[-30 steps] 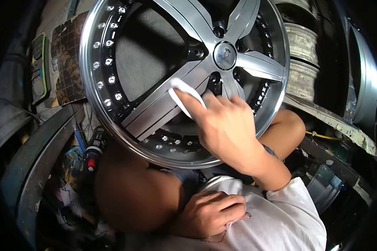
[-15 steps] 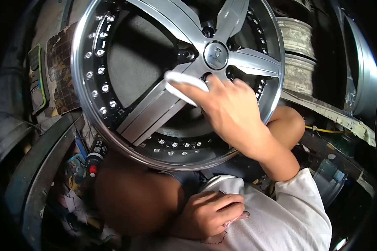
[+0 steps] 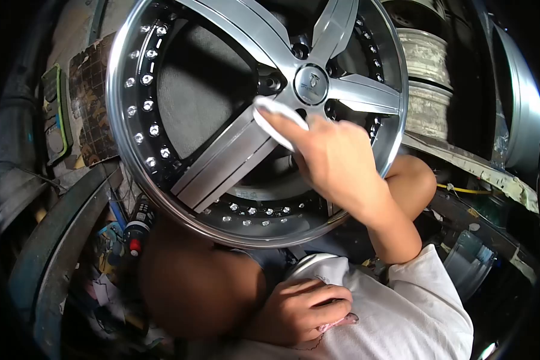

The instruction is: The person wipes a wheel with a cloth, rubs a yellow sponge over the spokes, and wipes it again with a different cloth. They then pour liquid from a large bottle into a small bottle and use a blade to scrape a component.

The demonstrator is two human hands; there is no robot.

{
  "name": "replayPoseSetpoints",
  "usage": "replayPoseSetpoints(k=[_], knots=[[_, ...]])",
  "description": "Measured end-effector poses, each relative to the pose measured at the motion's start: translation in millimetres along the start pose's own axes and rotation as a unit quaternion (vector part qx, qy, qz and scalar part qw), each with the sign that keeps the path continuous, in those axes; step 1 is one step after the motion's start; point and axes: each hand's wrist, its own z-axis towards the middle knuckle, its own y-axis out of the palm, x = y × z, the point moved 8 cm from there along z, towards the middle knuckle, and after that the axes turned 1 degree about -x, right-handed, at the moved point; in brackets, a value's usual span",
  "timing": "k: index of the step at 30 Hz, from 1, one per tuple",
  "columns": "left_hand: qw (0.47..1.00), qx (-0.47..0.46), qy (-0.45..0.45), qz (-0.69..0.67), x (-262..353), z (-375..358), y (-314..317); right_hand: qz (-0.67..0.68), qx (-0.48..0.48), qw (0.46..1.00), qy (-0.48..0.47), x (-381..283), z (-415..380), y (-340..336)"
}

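On the far side of the knees, the big wheel could get scratched if the white pad slips, because the right hand has its grip pushing the pad mostly with one finger, while the left hand clutches something pink.

My pad is white, my wheel silver and black; at upper left, a brown-blotched board carries a dark grid.
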Motion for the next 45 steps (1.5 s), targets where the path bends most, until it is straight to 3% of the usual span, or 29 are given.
replayPoseSetpoints(k=[5, 9, 15, 17, 20, 23, 28, 31, 36, 37, 39, 41, 45], knots=[[1.0, 0.003, -0.007, 0.005, -1.9, 0.3, -2.1, 0.023, 0.016, 1.0, -0.01, 0.4, 8.8, -8.4], [1.0, 0.012, -0.005, 0.006, -0.4, 0.2, -3.0, 0.033, -0.047, 0.998, -0.002, 1.8, -2.1, 3.3], [1.0, 0.013, 0.01, -0.008, -3.9, -1.3, 0.1, -0.002, -0.01, 1.0, 0.019, 11.2, 34.7, -9.3], [1.0, 0.005, 0.008, 0.0, -2.9, -2.9, 0.9, 0.005, 0.083, 0.996, -0.024, 2.2, 22.0, -29.7], [1.0, 0.023, 0.007, -0.004, -2.6, -7.7, 2.1, 0.061, 0.012, 0.998, 0.007, -7.6, -12.1, -18.2], [1.0, 0.012, 0.014, 0.002, -1.3, -8.1, 2.9, 0.043, -0.027, 0.998, -0.035, -30.6, -31.2, -2.9], [0.998, -0.025, 0.05, 0.017, 4.3, -11.4, 9.0, 0.0, 0.038, 0.998, -0.044, -42.3, -2.1, -3.1], [0.998, -0.035, 0.056, 0.015, 9.1, -13.1, 6.6, -0.01, 0.023, 0.999, -0.048, -51.6, -25.4, 3.8], [0.996, 0.014, 0.082, 0.038, 5.9, -14.0, 18.1, -0.07, 0.12, 0.99, -0.032, -36.5, 13.0, -11.3], [0.995, 0.018, 0.081, 0.054, 8.0, -13.7, 17.6, -0.025, 0.109, 0.994, -0.004, -30.1, 14.1, -27.4], [0.994, 0.046, 0.031, 0.092, 5.3, -14.4, 13.5, 0.069, 0.183, 0.981, 0.001, -16.5, -9.2, -56.6], [0.987, 0.105, 0.01, 0.12, 1.3, -15.5, 9.0, 0.1, 0.19, 0.977, -0.006, 5.6, -47.0, -55.2], [0.981, 0.12, -0.012, 0.152, -3.1, -18.3, 20.4, 0.2, 0.144, 0.969, 0.016, 30.9, -125.9, -23.0]])
